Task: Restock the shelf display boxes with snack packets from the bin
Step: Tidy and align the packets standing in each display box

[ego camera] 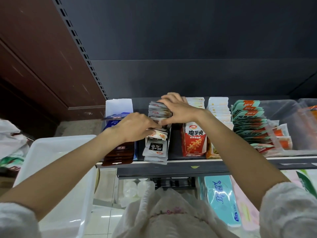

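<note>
Head view: both hands work a row of grey snack packets in a shelf display box; left hand apparently pinches one, right hand fingers curl over the stack.

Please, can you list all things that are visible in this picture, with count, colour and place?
grey packets: one row, grey, shelf box, middle
brown packets: one row, dark brown, shelf left
red box: one, red and white, right of grey packets
green packets: one row, green and red, shelf right
bin: one, white, lower left
tissue pack: one, light blue, below shelf
left hand: on the grey packets
right hand: on the grey packets
</note>
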Available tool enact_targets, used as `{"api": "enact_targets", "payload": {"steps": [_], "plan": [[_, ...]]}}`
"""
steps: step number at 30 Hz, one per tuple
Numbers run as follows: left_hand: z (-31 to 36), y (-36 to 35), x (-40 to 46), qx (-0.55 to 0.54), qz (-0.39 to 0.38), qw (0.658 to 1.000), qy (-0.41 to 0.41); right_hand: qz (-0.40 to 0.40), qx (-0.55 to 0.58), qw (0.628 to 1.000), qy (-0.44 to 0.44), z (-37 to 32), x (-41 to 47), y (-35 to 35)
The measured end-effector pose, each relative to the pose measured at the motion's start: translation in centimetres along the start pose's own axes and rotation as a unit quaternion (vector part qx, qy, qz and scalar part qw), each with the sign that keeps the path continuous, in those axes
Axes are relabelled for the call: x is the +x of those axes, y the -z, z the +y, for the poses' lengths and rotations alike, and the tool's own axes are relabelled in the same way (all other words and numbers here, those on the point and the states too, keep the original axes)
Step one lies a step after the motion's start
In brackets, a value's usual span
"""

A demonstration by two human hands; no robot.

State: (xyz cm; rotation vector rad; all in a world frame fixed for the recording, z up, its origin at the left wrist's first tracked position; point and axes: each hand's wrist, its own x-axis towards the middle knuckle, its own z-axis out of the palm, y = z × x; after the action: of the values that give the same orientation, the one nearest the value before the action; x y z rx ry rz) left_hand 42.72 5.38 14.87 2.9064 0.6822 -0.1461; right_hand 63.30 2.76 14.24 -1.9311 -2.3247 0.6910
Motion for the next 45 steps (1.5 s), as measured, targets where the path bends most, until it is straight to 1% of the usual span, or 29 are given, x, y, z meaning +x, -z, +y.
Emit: {"api": "enact_targets", "payload": {"steps": [2, 4, 6, 7, 8, 10, 12, 13, 15, 16, 17, 18, 20, 21, 22, 24, 25, 29, 31, 33, 35, 37, 38, 39, 41, 42, 43, 44, 45], "plan": [[-0.2, 0.3, -0.1, -0.025, -0.006, 1.0, 0.011, -0.015, 0.005, 1.0, -0.009, 0.1, 0.0, -0.4], [-0.3, 0.0, -0.4, -0.069, 0.054, 0.995, 0.036, -0.015, 0.018, 1.0, -0.016, 0.1, -0.1, -0.4], [-0.1, -0.3, -0.5, -0.072, 0.131, 0.987, 0.064, -0.002, 0.103, 0.994, -0.022, -0.4, -0.9, -0.2], [0.0, -0.5, -0.6, -0.06, 0.163, 0.982, 0.072, 0.01, 0.155, 0.988, -0.018, -0.7, -1.4, -0.2], [0.0, -0.6, -0.6, -0.052, 0.185, 0.978, 0.079, 0.018, 0.18, 0.983, -0.009, -1.2, -2.0, -0.4], [0.2, -0.8, -0.6, -0.042, 0.21, 0.973, 0.084, 0.032, 0.13, 0.991, 0.008, -2.1, -2.9, -1.6], [0.8, -0.9, -0.7, -0.016, 0.235, 0.97, 0.065, 0.075, 0.068, 0.995, 0.007, -2.5, -3.1, -3.0], [1.3, -0.9, -1.1, -0.002, 0.252, 0.967, 0.047, 0.1, 0.063, 0.993, 0.007, -2.6, -2.9, -3.4], [2.2, -1.1, -2.2, -0.011, 0.272, 0.962, -0.014, 0.118, 0.077, 0.99, 0.017, -2.3, -2.7, -3.6], [2.7, -1.3, -2.9, -0.021, 0.26, 0.964, -0.046, 0.119, 0.08, 0.989, 0.021, -2.2, -2.7, -3.6], [3.3, -1.8, -3.6, -0.021, 0.229, 0.971, -0.069, 0.12, 0.078, 0.989, 0.022, -2.0, -2.6, -3.5], [3.8, -2.2, -4.1, -0.003, 0.173, 0.982, -0.075, 0.12, 0.076, 0.99, 0.021, -1.9, -2.6, -3.4], [4.4, -3.8, -4.2, 0.056, 0.024, 0.998, -0.031, 0.118, 0.073, 0.99, 0.021, -1.9, -2.6, -3.2], [4.7, -4.6, -3.9, 0.099, -0.018, 0.995, -0.003, 0.116, 0.071, 0.99, 0.02, -1.9, -2.5, -3.1], [4.9, -5.1, -3.6, 0.13, -0.028, 0.991, 0.005, 0.115, 0.069, 0.991, 0.02, -1.9, -2.5, -3.1], [4.9, -5.1, -3.2, 0.143, -0.017, 0.989, 0.02, 0.114, 0.07, 0.991, 0.019, -1.7, -2.6, -3.1], [4.8, -5.0, -3.0, 0.132, -0.013, 0.991, 0.027, 0.113, 0.077, 0.99, 0.02, -1.6, -2.7, -3.0], [3.8, -3.3, -3.0, 0.049, 0.062, 0.997, 0.027, 0.093, 0.149, 0.984, 0.015, -1.0, -2.1, -2.3], [3.5, -2.4, -3.0, 0.012, 0.09, 0.995, 0.032, 0.074, 0.162, 0.984, 0.018, -0.5, -1.9, -1.8], [3.1, -1.5, -3.0, -0.025, 0.103, 0.993, 0.043, 0.059, 0.162, 0.985, 0.025, -0.1, -1.7, -1.5], [2.8, -0.9, -2.8, -0.053, 0.095, 0.993, 0.055, 0.052, 0.158, 0.986, 0.031, 0.0, -1.8, -1.6], [3.0, -1.0, -2.7, -0.107, 0.106, 0.984, 0.096, 0.052, 0.159, 0.985, 0.031, -0.1, -1.9, -2.1], [3.5, -1.4, -2.7, -0.146, 0.136, 0.971, 0.134, 0.059, 0.174, 0.983, 0.025, -0.3, -2.0, -2.4], [4.1, -2.0, -2.8, -0.185, 0.185, 0.949, 0.174, 0.07, 0.201, 0.977, 0.014, -0.5, -2.3, -2.7], [6.0, -3.5, -2.8, -0.261, 0.28, 0.89, 0.248, 0.117, 0.265, 0.957, -0.021, -1.4, -3.2, -3.7], [7.0, -4.2, -2.6, -0.33, 0.305, 0.846, 0.285, 0.151, 0.301, 0.941, -0.043, -2.1, -3.9, -4.4], [7.9, -4.8, -2.4, -0.426, 0.301, 0.79, 0.322, 0.187, 0.345, 0.917, -0.071, -3.0, -4.8, -5.3], [8.8, -5.2, -2.0, -0.528, 0.292, 0.718, 0.347, 0.22, 0.397, 0.885, -0.1, -4.1, -5.8, -6.1], [9.5, -5.5, -1.6, -0.605, 0.287, 0.651, 0.357, 0.244, 0.452, 0.849, -0.128, -5.2, -6.8, -7.1]]}}
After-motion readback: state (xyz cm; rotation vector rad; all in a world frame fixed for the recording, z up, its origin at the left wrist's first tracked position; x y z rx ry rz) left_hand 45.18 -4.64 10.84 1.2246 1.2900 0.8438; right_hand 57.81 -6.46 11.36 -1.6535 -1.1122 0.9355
